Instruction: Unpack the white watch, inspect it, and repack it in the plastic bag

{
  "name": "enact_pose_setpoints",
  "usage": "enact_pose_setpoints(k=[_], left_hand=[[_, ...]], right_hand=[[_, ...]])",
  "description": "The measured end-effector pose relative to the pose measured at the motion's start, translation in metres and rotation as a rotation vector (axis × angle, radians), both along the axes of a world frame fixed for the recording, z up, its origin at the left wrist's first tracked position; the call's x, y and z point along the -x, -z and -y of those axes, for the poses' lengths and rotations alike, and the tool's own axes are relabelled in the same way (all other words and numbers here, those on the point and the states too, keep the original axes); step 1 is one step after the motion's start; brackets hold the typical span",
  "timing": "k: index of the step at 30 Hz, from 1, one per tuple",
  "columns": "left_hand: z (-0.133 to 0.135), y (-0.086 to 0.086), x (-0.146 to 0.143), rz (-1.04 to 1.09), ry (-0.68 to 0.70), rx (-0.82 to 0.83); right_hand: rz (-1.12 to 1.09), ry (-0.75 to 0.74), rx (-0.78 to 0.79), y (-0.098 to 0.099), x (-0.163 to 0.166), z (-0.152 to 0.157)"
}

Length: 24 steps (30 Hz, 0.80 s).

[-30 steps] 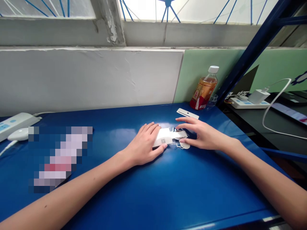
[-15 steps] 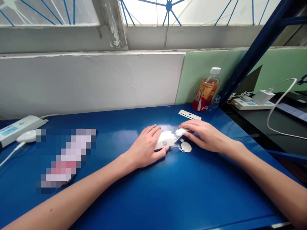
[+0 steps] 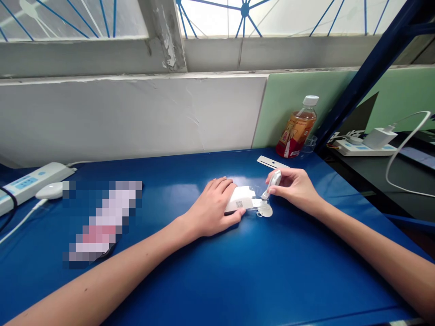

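A small white box [image 3: 239,199] with a square printed code lies on the blue table. My left hand [image 3: 215,203] is laid over its left end, gripping it with the thumb along the near side. Between thumb and fingers my right hand [image 3: 295,183] pinches a small white rounded device [image 3: 273,180], whose kind I cannot make out. The device tilts down, its narrow lower end by a short white strip [image 3: 259,203] at the box's right end. Clear plastic film surrounds that end. A flat white disc [image 3: 266,211] lies just below.
A slotted white card [image 3: 272,162] and a drink bottle [image 3: 297,128] stand behind my right hand. At left are a power strip [image 3: 37,179], a white charger [image 3: 50,190] and a pixelated phone-like object [image 3: 107,222]. A blue slanted post [image 3: 360,74] rises at right.
My right hand has turned the white device from lying nearly flat to standing tilted, with its narrow end down. My left hand stays on the box. The view has shifted slightly.
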<state>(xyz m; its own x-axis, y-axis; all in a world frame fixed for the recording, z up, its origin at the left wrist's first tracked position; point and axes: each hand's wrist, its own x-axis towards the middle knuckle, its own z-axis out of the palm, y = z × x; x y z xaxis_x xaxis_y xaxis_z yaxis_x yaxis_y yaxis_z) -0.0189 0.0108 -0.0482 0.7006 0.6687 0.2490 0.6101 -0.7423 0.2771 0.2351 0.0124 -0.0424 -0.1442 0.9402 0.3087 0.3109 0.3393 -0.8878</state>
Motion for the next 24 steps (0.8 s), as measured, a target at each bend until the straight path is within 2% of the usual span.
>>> enact_pose_setpoints(k=[3, 6, 9, 12, 14, 18, 24], left_hand=[[0.0, 0.0, 0.0, -0.012, -0.006, -0.005], [-0.001, 0.0, -0.001, -0.028, -0.008, -0.014], [-0.002, 0.0, -0.002, -0.03, -0.005, -0.02], [-0.001, 0.0, -0.002, -0.025, -0.006, -0.024], [-0.001, 0.0, -0.002, -0.029, -0.012, -0.033], [0.001, 0.003, -0.001, -0.044, -0.023, -0.043], [0.004, 0.001, -0.002, -0.109, -0.052, 0.028]], right_hand=[[-0.021, -0.004, 0.063, 0.004, 0.003, 0.0], [-0.114, -0.109, 0.131, 0.005, 0.004, 0.001], [-0.356, -0.249, 0.275, 0.003, 0.006, 0.002], [-0.6, -0.328, 0.438, -0.003, 0.008, 0.004], [-0.703, -0.315, 0.507, -0.008, 0.007, 0.004], [-0.851, -0.191, 0.565, -0.018, 0.004, 0.004], [-0.918, -0.046, 0.646, -0.03, 0.005, 0.005]])
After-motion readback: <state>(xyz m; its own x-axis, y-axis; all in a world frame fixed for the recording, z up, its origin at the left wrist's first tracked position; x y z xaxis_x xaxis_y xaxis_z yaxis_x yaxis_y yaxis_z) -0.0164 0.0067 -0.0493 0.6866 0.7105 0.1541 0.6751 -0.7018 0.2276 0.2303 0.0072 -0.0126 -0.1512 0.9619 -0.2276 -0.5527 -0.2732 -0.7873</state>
